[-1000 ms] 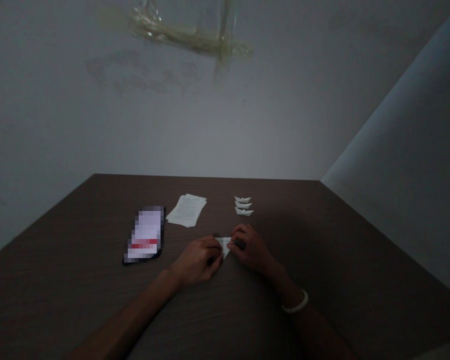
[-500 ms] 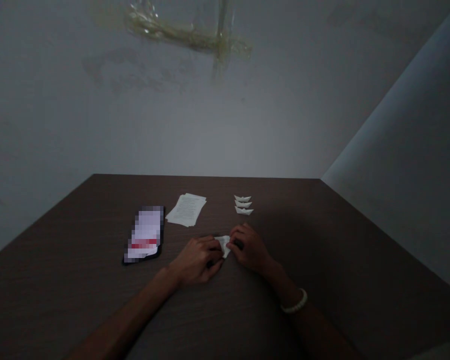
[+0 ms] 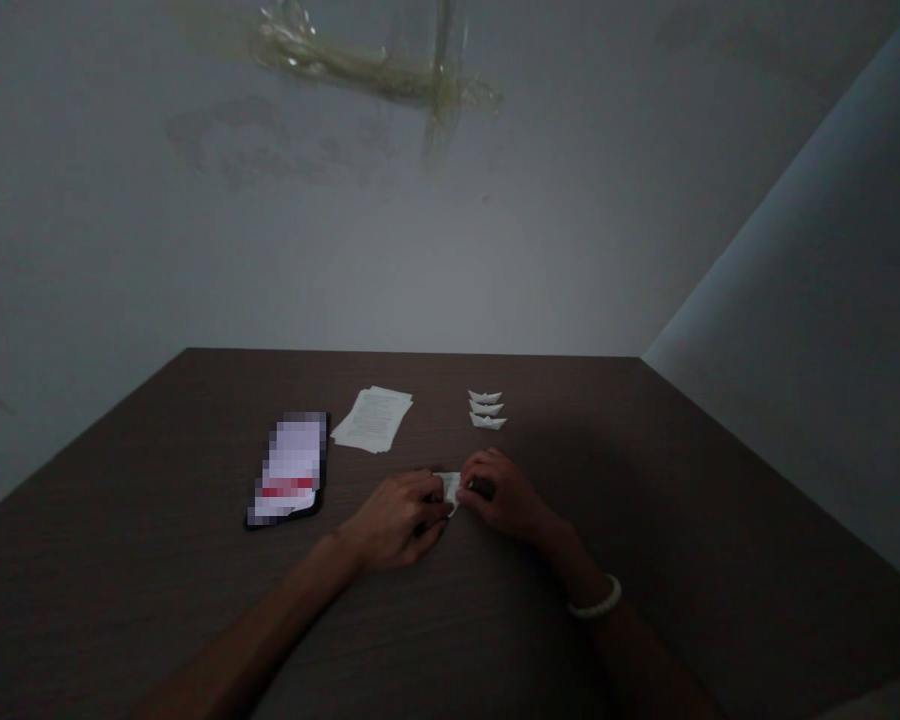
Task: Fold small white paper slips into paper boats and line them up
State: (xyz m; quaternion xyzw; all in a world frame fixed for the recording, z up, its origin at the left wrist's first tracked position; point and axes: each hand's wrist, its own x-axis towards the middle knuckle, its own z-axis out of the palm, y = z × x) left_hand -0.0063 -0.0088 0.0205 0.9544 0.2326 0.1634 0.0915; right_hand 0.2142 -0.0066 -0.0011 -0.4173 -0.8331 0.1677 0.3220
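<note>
A small folded piece of white paper [image 3: 451, 486] lies between my two hands, low over the table. My left hand [image 3: 399, 518] grips its left side, with the fingers curled and partly covering it. On the right side, my right hand [image 3: 501, 495] pinches the paper between thumb and fingers. Much of the paper is hidden by the fingers, so its exact folds cannot be made out. Just beyond my right hand, three white paper boats [image 3: 487, 410] stand in a column, one behind another.
A stack of printed paper sheets [image 3: 375, 420] lies beyond my left hand. To its left rests a phone [image 3: 291, 468] with a lit, blurred screen. The dark brown table [image 3: 195, 400] meets a stained grey wall [image 3: 450, 270] at its far edge.
Both hands stay on the folded paper with only slight finger shifts. My right wrist has moved a little to the right and away from me. The other things have stayed put.
</note>
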